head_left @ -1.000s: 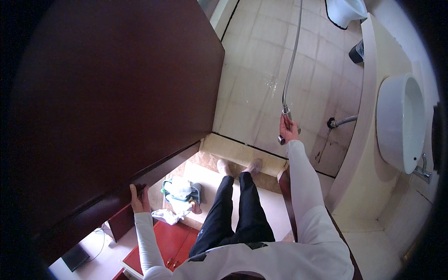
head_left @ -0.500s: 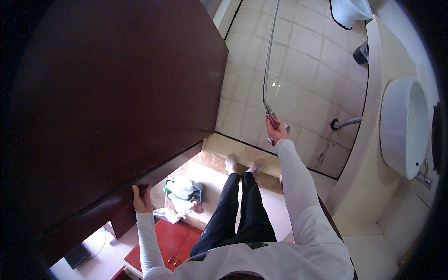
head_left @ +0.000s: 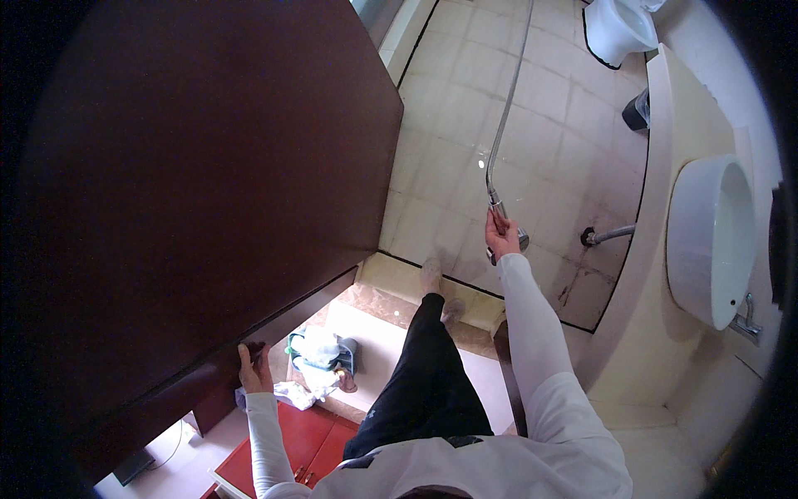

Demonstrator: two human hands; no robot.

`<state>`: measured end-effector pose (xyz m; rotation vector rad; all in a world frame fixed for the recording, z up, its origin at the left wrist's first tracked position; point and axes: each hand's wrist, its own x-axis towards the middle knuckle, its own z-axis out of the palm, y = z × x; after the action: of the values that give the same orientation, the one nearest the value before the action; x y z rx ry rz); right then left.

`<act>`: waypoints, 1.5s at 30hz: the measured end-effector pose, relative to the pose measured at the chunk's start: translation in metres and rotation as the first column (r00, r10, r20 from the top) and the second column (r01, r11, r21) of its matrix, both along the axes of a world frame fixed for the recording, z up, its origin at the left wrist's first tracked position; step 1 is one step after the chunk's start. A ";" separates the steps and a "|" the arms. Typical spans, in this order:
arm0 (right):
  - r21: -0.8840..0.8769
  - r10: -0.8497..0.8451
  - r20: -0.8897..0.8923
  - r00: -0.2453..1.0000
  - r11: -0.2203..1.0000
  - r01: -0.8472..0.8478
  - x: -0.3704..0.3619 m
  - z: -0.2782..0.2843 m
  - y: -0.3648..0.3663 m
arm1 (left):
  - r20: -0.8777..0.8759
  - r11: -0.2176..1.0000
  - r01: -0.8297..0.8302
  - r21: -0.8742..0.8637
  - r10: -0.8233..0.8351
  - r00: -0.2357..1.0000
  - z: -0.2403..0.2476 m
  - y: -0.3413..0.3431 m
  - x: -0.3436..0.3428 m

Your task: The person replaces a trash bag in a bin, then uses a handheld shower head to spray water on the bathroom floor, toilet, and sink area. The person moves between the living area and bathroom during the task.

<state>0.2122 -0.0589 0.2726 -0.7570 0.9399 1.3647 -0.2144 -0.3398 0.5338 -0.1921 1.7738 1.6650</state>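
Note:
My right hand [head_left: 499,235] grips a chrome shower head [head_left: 509,238] held out over the tiled bathroom floor [head_left: 465,166]. Its metal hose [head_left: 509,100] runs up and away toward the far end of the room. My left hand [head_left: 252,370] rests on the lower edge of a dark brown door [head_left: 199,183] that fills the left of the view. I stand at the doorway, dark trousers [head_left: 428,374] and feet at the raised stone threshold [head_left: 399,279].
A white basin [head_left: 706,237] with a tap sits in a cream counter [head_left: 665,150] on the right, a drain pipe [head_left: 607,236] below it. A toilet [head_left: 619,29] stands far off. A green bag of cloths [head_left: 320,358] and a red cabinet [head_left: 299,441] lie by my left.
My right hand has swung the shower head leftward and slightly nearer over the floor. My left hand stays on the door edge; the view has shifted a little.

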 end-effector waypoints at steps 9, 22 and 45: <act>-0.058 0.113 -0.013 0.993 0.992 -0.114 0.010 0.009 0.007 | 0.042 0.999 -0.010 0.035 0.008 0.999 -0.008 -0.014 -0.005; 0.131 0.081 -0.013 0.997 0.988 -0.078 -0.005 0.043 0.037 | 0.020 0.982 -0.149 0.117 0.148 0.989 0.001 -0.056 0.020; -0.005 0.057 0.128 0.990 0.998 -0.057 0.027 0.060 0.086 | 0.537 0.903 -0.245 -0.354 0.411 0.737 -0.106 -0.114 0.064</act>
<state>0.2394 0.0272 0.3331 -0.8683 0.8235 1.3485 -0.1505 -0.4533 0.4273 -1.1011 1.4912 1.3585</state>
